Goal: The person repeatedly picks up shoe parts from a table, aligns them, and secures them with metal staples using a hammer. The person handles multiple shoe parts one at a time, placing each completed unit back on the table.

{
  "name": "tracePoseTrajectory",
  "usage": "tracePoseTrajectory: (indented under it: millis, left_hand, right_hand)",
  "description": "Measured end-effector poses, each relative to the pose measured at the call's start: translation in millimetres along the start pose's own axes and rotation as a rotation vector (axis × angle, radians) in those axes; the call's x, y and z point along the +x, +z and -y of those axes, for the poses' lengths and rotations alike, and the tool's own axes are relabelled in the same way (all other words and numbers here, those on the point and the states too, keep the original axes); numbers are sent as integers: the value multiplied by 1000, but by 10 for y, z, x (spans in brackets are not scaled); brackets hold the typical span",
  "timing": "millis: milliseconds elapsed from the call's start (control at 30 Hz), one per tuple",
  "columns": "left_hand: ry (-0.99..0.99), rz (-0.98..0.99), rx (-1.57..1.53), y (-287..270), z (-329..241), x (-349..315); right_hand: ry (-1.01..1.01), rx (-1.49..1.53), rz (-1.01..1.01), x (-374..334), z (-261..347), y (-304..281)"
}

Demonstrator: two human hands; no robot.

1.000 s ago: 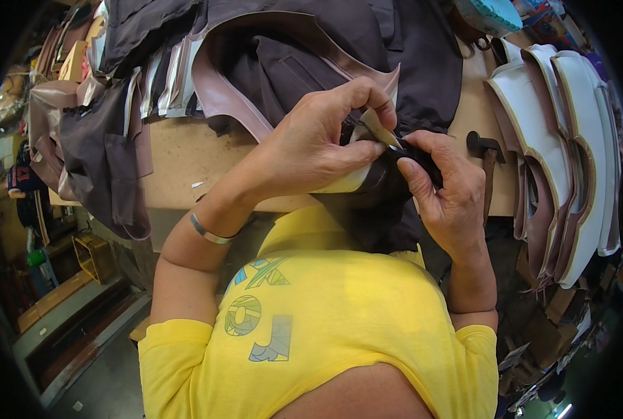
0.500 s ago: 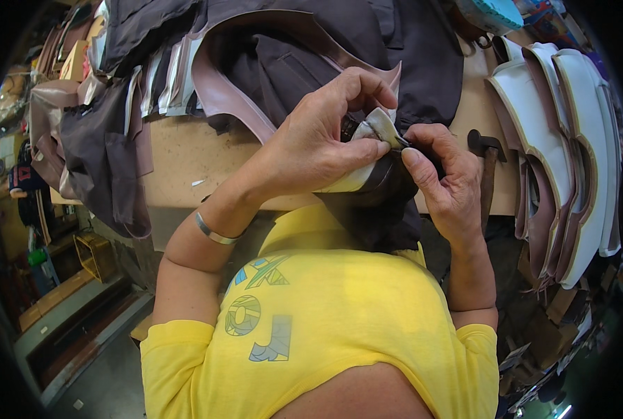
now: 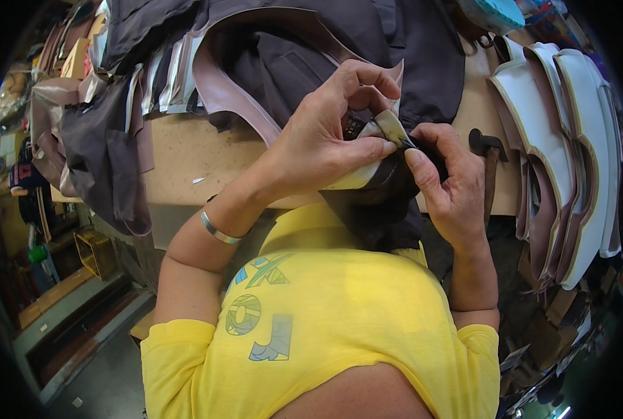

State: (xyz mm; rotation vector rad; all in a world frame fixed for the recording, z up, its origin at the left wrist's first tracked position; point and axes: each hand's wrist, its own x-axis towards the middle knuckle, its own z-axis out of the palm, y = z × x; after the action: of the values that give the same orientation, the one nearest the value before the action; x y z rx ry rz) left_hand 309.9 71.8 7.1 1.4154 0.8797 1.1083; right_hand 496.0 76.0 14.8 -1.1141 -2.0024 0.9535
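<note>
Over the near edge of the workbench I hold a dark brown fabric piece with a cream edge (image 3: 390, 127). My left hand (image 3: 329, 136) is closed on it, thumb on the near side and forefinger curled over the far side. The rest of the dark fabric (image 3: 374, 216) hangs down between my arms. My right hand (image 3: 452, 181) is closed too, its thumb and forefinger pinched at the right end of the cream edge. Something thin and dark shows at those fingertips, too small to name.
A hammer (image 3: 490, 150) lies right of my right hand on the workbench (image 3: 186, 150). Stacked white and mauve curved panels (image 3: 570, 153) stand at the right. Dark fabric (image 3: 423, 70) and a curved pink strip (image 3: 221, 94) cover the far side. More pieces (image 3: 102, 153) hang off the left.
The cream edge has turned slightly in my left fingers, and the left hand has shifted a little. My right fingertips remain at its end.
</note>
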Motion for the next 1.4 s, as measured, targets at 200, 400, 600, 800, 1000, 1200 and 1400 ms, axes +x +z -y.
tracePoseTrajectory:
  millis: [200,400,600,800,1000,1200,1400]
  left_hand:
    - [-19,2,-4,-5,-9,27]
    - [-117,-24,-203,-18,-6,35]
    - [-145,-1,-247,-31,12,33]
    - [-65,47,-78,-51,-10,15]
    - [-147,2,-224,-35,33,19]
    - [-102,5,-227,-17,71,3]
    - [-101,-18,-247,-8,87,2]
  right_hand:
    - [-74,-45,-58,9,-21,38]
    - [-85,-40,-63,28,-22,58]
    - [12,49,2,33,-10,24]
    - [-55,-70,20,42,-24,-31]
    - [-110,-152,33,39,7,-74]
    - [-123,-129,-14,38,-1,-8]
    - [-141,-167,-19,0,-5,-18]
